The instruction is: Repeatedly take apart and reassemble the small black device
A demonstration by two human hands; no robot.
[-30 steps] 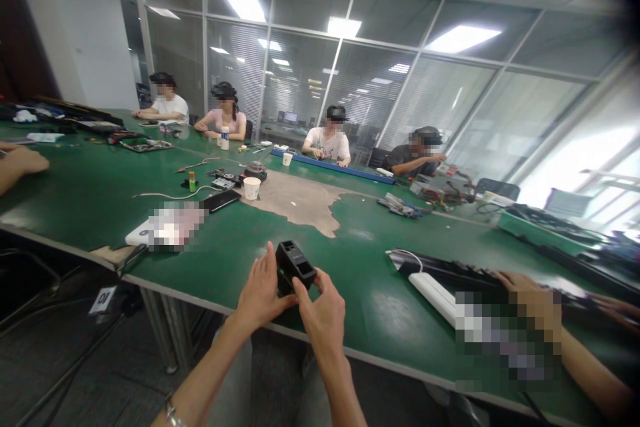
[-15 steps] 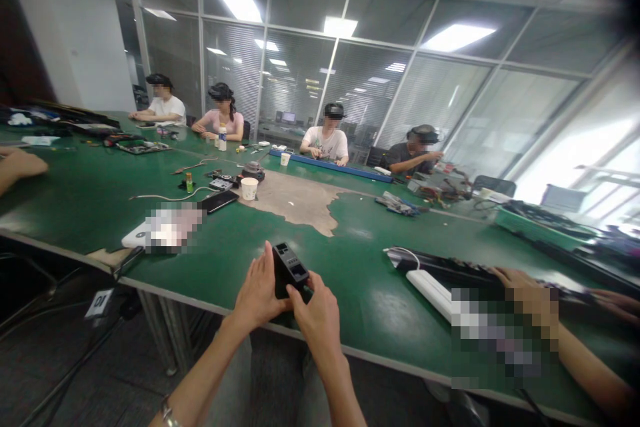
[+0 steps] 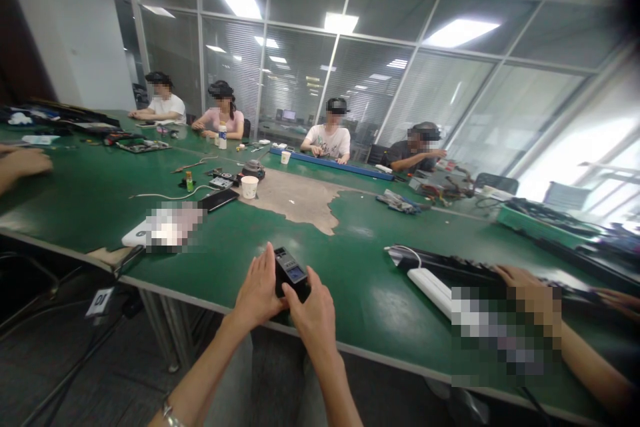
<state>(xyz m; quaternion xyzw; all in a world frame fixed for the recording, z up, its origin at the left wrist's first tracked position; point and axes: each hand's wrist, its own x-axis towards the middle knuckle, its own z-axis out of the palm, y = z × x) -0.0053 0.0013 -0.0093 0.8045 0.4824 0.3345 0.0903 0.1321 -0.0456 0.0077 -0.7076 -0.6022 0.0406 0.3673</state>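
Close to the table's near edge, a small black box-shaped device (image 3: 291, 273) is held between my two hands. Its upper face carries a bluish, screen-like panel and a row of small marks too fine to read. My left hand (image 3: 260, 288) supports its left side, fingers together and pointing up, thumb low near the base. On the right, my right hand (image 3: 316, 303) grips the near end, with the thumb in front and fingers along the side. The underside of the device is hidden by my hands.
A phone (image 3: 219, 200), a paper cup (image 3: 249, 187) and a brown sheet (image 3: 295, 200) lie ahead on the green table (image 3: 225, 253). To the right is a white power strip (image 3: 431, 288) beside a co-worker's hand (image 3: 525, 287). Other people sit across the table.
The device has tilted slightly in my hands, so a bluish panel now shows on its upper face. My right hand has shifted slightly left.
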